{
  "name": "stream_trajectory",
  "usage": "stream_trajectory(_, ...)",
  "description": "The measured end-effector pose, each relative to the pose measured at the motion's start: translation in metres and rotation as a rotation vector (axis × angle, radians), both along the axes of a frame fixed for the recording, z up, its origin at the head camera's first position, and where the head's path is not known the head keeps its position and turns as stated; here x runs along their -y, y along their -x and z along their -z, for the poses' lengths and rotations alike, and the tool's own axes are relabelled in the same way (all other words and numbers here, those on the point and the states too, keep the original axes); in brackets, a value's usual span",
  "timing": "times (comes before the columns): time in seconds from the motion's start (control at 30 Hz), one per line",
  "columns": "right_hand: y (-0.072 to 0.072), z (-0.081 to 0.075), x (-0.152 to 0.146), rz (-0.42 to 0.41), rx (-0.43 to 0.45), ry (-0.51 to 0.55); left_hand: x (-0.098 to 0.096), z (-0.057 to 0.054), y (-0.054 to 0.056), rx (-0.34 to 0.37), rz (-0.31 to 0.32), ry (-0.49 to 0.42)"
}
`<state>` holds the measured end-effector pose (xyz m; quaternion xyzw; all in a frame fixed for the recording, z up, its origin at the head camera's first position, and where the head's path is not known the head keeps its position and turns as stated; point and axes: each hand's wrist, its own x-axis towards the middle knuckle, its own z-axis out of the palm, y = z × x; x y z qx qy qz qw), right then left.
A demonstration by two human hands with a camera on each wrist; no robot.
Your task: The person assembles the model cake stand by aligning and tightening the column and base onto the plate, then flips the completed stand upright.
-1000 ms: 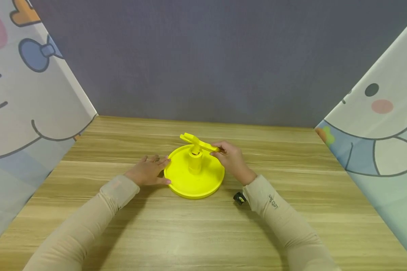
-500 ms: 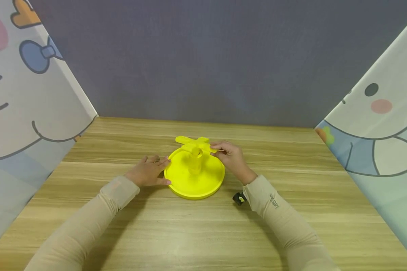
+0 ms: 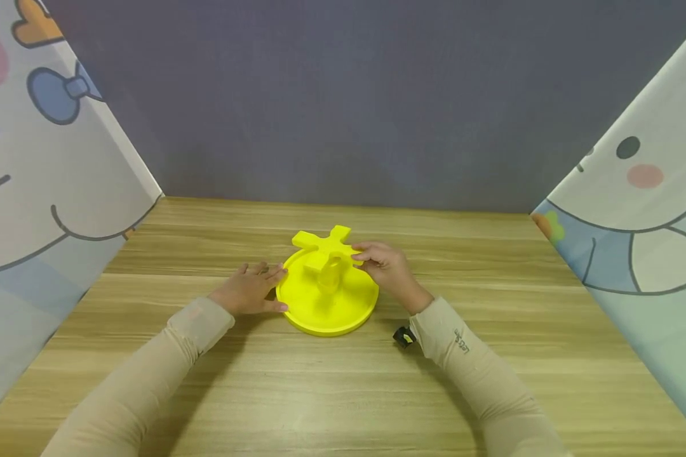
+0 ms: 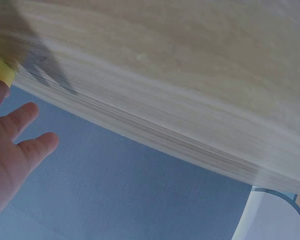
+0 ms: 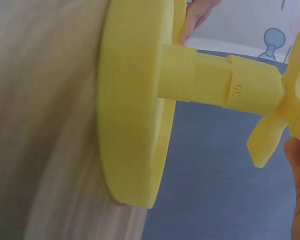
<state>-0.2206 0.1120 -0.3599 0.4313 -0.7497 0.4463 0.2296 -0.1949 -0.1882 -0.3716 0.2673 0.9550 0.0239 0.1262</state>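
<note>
Even, fairly bright light fills the space, seemingly from overhead, its source out of sight. Soft shadows lie on the tabletop (image 3: 343, 393), just inward of the left sleeve (image 3: 131, 381) and the right sleeve (image 3: 480, 368), and a faint sheen sits at its near middle. The yellow tray (image 3: 354, 308) glows so strongly that the post (image 3: 328, 282) nearly melts into it; the far backdrop (image 3: 343, 95) stays dim. The left wrist view is bluish and hazy, its wood grain smeared; the right wrist view blurs the wood too, but the post's digits read clearly.
</note>
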Motion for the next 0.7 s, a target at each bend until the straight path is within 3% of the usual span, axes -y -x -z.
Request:
stream_trajectory(0.2, 0.0025, 0.0046, 0.0002, -0.039, -0.073, -0.036, 0.0030, 0.0037, 0.0015, 0.002, -0.007, -0.005)
stream_trajectory(0.4, -0.0002, 0.0089, -0.0006, -0.006, -0.157, -0.066, 0.0025, 0.0036, 0.0038, 0.012, -0.002, -0.004)
stream_trajectory(0.7, -0.0071, 0.0079, 0.0016, 0.029, -0.208, -0.151, 0.0019, 0.0015, 0.0030, 0.010, 0.002, 0.004)
